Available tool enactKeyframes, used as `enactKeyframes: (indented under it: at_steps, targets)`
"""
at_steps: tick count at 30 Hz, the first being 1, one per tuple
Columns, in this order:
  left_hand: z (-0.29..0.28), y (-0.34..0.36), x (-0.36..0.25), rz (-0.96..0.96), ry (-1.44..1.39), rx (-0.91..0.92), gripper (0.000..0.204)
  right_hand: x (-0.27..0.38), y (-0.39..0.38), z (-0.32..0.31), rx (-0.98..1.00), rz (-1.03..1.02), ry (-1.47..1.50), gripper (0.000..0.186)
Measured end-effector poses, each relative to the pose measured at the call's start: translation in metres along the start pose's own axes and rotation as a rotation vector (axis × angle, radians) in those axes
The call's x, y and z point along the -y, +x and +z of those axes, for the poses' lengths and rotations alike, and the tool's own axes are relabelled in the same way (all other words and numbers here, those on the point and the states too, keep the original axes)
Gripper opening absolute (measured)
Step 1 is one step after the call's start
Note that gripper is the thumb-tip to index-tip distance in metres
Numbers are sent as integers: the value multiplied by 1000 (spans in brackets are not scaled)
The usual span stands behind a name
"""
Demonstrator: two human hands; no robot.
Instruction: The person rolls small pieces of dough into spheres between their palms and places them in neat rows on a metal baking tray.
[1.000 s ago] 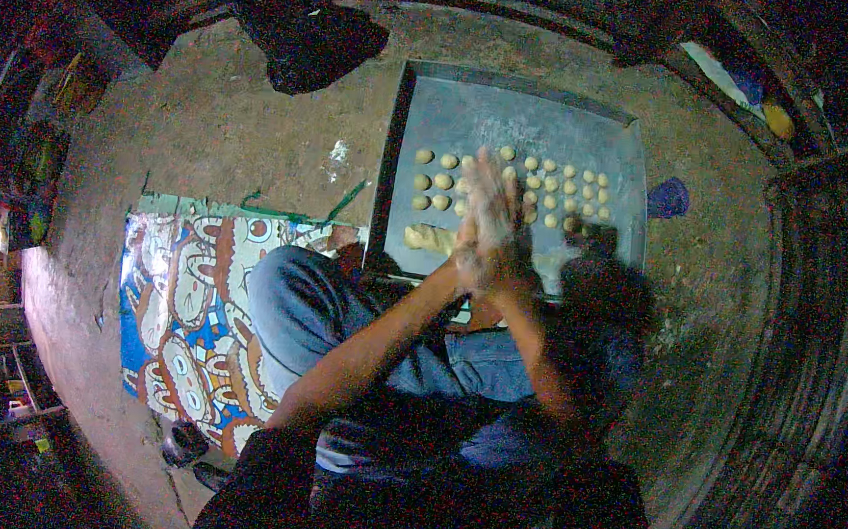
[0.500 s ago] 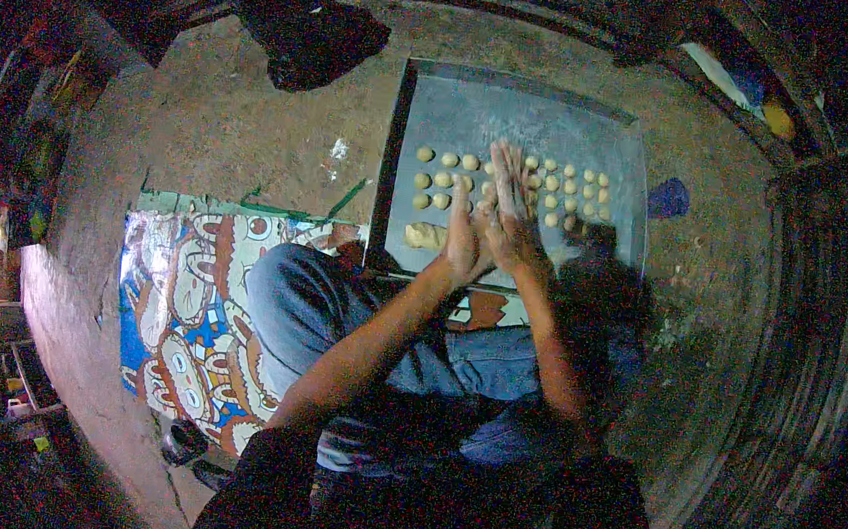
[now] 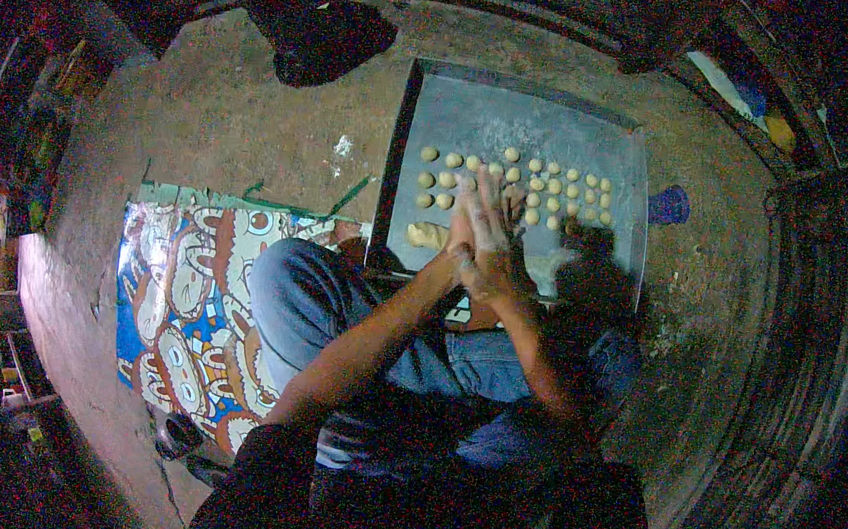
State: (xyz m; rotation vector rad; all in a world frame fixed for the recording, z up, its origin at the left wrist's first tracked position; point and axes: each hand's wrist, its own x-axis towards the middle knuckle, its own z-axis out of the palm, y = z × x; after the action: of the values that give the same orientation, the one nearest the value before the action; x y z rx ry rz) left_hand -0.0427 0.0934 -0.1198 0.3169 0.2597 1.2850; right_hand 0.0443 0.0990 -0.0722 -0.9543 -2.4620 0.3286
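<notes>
My left hand (image 3: 460, 226) and my right hand (image 3: 492, 250) are pressed palm to palm above the near part of a metal tray (image 3: 562, 122), fingers stretched out toward its far side. The right hand covers much of the left, and both look dusted with pale powder; whatever lies between the palms is hidden. Several small pale dough balls (image 3: 430, 154) sit in rows on the tray. An elongated dough lump (image 3: 426, 234) lies near its front left, just left of my hands.
A cartoon-printed mat (image 3: 184, 317) lies on the concrete floor beside my bent knee (image 3: 294, 295). A dark bag (image 3: 317, 41) is behind at left, a purple container (image 3: 669, 203) right of the tray, dark footwear (image 3: 176, 434) at lower left. Shelving and wooden frames edge the space.
Half a second ago the left hand sat lower and farther left, partly apart from the right; now the palms overlap closely again, as a second ago. The tray's contents look unchanged.
</notes>
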Motion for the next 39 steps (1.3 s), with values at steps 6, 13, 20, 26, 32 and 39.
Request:
enactKeyframes:
  at_steps: [6,13,20,26,32,39]
  targets:
    - [-8,12,32,-141,-66,127,88,-37,13,-11,-97,187,126,66]
    - [-1,1,17,131,297,-54,84,2,1,3,-92,-38,139,69]
    - [11,5,1,-44,-51,29,86,-43,-3,22,-261,37,226,70]
    - [15,-8,12,38,273,45,86,-21,9,2,-195,39,196,68]
    - [-7,1,13,159,-24,-13,83,-15,-4,13,-176,20,184,66]
    - [14,13,16,-71,-72,18,83,-51,4,7,-230,152,213,64]
